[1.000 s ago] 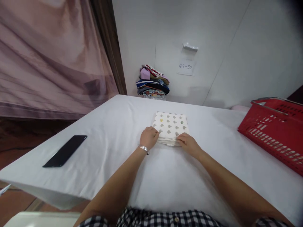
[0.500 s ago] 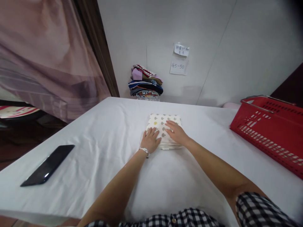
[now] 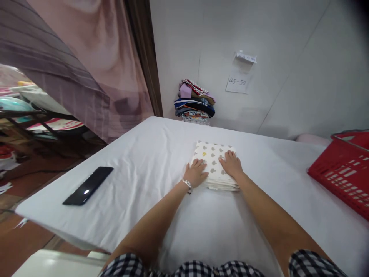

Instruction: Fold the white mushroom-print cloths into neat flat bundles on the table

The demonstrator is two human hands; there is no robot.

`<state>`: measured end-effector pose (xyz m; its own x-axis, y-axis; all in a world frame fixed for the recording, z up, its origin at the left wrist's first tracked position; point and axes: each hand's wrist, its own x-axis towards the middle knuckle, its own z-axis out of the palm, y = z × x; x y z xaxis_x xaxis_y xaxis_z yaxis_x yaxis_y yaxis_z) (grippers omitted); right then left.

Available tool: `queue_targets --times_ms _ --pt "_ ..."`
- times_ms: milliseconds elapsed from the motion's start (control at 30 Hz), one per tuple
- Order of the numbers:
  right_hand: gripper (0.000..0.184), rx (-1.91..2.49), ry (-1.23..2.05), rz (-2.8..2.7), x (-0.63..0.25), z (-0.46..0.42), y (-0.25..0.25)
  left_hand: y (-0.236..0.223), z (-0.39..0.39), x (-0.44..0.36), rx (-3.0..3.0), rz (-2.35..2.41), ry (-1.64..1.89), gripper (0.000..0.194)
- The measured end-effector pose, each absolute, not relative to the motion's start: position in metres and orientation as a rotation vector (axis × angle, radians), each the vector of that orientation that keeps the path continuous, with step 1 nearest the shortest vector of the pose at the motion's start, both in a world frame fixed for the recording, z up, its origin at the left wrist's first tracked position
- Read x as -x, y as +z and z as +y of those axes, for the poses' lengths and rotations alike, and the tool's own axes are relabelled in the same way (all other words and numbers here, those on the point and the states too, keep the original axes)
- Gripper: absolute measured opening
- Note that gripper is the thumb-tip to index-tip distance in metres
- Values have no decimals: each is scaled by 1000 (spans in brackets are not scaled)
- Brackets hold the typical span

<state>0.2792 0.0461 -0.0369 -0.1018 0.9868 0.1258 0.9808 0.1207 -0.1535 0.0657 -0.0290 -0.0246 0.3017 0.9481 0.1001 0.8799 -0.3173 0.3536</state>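
A folded white cloth (image 3: 215, 165) with grey prints and a small yellow mark lies flat on the white-covered table (image 3: 138, 165), its layers showing along the near edge. Resting on its left side is my left hand (image 3: 196, 173), fingers spread, with a silver bracelet on the wrist. My right hand (image 3: 231, 164) lies flat over the right side of the cloth, fingers apart and pointing away from me. Neither hand grips anything. Whether the cloth is a garment or a sheet I cannot tell.
A black phone-like slab (image 3: 88, 186) lies at the table's left. The red basket (image 3: 343, 169) stands on the right. Behind the far edge is a stack of folded clothes (image 3: 194, 102), near a paper (image 3: 238, 82) marked "45-50". Pink curtain (image 3: 115, 77) hangs at left.
The view has swung left, so everything sits further right in the picture. My right hand has shifted from the middle of the cloth towards its right edge; my left hand stays on the left side.
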Motion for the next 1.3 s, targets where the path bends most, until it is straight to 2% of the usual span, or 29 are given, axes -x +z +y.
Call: queue_targets --times_ms 233,400,600,700,833,1100,1300 --pt "55 1962 9 -2190 -277 45 -37 7 34 -84 -2368 1771 447 54" --pt "51 1917 49 -2179 -277 41 -34 -14 67 -86 -2210 1874 227 64" --pt "50 1952 141 -2199 -276 42 -29 -29 67 -79 -2226 1858 259 67" --pt "54 2010 223 -2234 -275 54 -12 -25 64 -81 -2198 1875 230 67" --pt "62 1949 128 -2193 -274 81 6 -22 62 -83 -2170 1897 206 67" --pt "61 2001 204 -2225 -282 101 -30 -22 62 -81 -2152 1849 265 64" --pt "62 1991 212 -2201 -286 103 -35 -3 82 -86 -2085 1869 266 64"
